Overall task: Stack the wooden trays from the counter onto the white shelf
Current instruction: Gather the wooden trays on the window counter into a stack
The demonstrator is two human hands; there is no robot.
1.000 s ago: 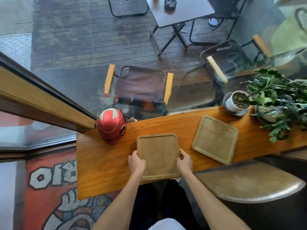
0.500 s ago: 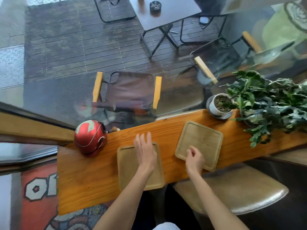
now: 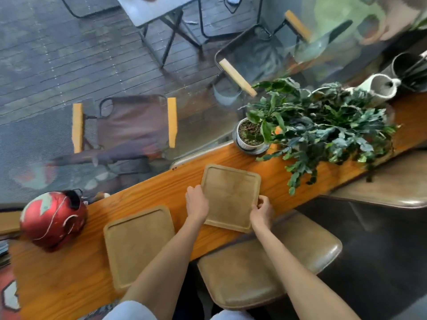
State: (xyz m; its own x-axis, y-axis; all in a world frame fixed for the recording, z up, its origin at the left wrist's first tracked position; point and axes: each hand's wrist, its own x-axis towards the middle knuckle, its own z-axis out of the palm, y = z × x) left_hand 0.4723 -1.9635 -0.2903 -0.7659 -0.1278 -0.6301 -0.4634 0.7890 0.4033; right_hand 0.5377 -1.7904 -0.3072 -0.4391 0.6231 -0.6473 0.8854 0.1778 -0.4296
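Both hands are on one tray (image 3: 231, 197), the one nearer the plant (image 3: 323, 132). The left hand (image 3: 197, 203) curls over the tray's edge on the side away from the plant, knuckles up and fingers folded against the rim; whether the fingertips are under the wood cannot be told. The right hand (image 3: 262, 211) pinches the near corner on the plant side, thumb on top and fingers tucked below the rim. Both forearms reach forward from the bottom of the view, the left one crossing over a corner of the second tray (image 3: 136, 241), which lies flat on the tabletop (image 3: 272, 181) on the far side of the first tray from the plant, near the red helmet (image 3: 52, 219) and untouched by either hand. The held tray looks flat on the wood, or barely off it. The step in hand seems to be the pickup of this tray. The next move probably calls for a level lift by both edges, either carrying it onto the second tray to gather the pair or taking it straight off. The white shelf is not in view, so a turn away from the plant and window will be needed.
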